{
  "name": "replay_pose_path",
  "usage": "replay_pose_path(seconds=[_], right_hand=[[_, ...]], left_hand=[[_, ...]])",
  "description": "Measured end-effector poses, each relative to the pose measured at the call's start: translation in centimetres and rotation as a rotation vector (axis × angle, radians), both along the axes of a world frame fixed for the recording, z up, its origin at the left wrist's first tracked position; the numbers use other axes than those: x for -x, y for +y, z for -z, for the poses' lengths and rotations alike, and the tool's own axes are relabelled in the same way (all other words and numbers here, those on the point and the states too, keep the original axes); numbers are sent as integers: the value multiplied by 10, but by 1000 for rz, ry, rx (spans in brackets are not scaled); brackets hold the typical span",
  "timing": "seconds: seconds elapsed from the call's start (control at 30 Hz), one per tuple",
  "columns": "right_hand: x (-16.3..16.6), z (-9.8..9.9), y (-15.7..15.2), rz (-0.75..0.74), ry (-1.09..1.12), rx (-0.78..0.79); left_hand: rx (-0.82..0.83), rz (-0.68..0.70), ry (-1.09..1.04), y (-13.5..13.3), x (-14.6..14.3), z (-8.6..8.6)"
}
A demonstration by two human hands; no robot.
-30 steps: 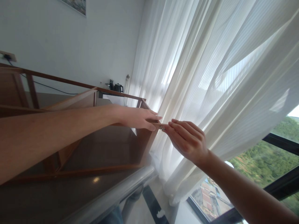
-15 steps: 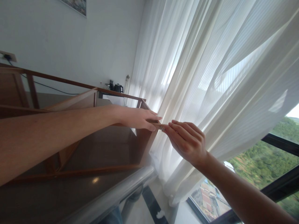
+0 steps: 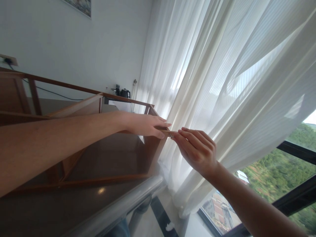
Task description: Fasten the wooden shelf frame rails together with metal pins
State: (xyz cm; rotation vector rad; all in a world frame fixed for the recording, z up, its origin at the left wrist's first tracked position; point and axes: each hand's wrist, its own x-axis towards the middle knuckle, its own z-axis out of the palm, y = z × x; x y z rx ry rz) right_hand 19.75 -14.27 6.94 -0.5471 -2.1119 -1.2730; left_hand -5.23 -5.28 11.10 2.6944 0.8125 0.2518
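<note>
My left hand [image 3: 149, 125] reaches across from the left and is closed over the end of a wooden rail [image 3: 168, 132], thumb below and fingers above. This rail meets a brown side panel [image 3: 154, 148] of a wooden furniture frame. Right at the rail's end, my right hand [image 3: 196, 146] pinches with thumb and fingertips around a small shiny metal piece [image 3: 172, 135]. Its exact kind is too small to make out, and the fingers partly cover it. The two hands are almost touching.
White sheer curtains [image 3: 195, 98] hang right behind the hands. A dark window frame [image 3: 293, 197] is at lower right. Below runs a plastic-wrapped rounded bar [image 3: 123, 200]. A black kettle [image 3: 125, 93] stands beyond the frame. A black cable [image 3: 56, 93] runs along the wall.
Almost nothing differs. My right wrist and forearm have shifted slightly, while the fingers stay at the rail's end. My left hand has kept its place.
</note>
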Motion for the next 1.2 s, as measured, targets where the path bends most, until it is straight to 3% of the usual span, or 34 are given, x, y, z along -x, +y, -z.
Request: replay_pose_path(seconds=[0.13,0.3,0.4,0.67,1.2], right_hand=[[-1,-11,5,-10,-91,-1],[-4,-40,7,-105,-339,-1],[-7,-50,2,-164,-302,69],[-12,-30,5,-197,-84,287],[-4,-37,14,-203,-254,155]], left_hand=[[0,-9,13,-2,1,0],[3,-14,22,-3,1,-1],[13,-15,35,-2,1,-2],[13,-16,33,-3,1,-3],[6,-25,7,-4,0,-2]])
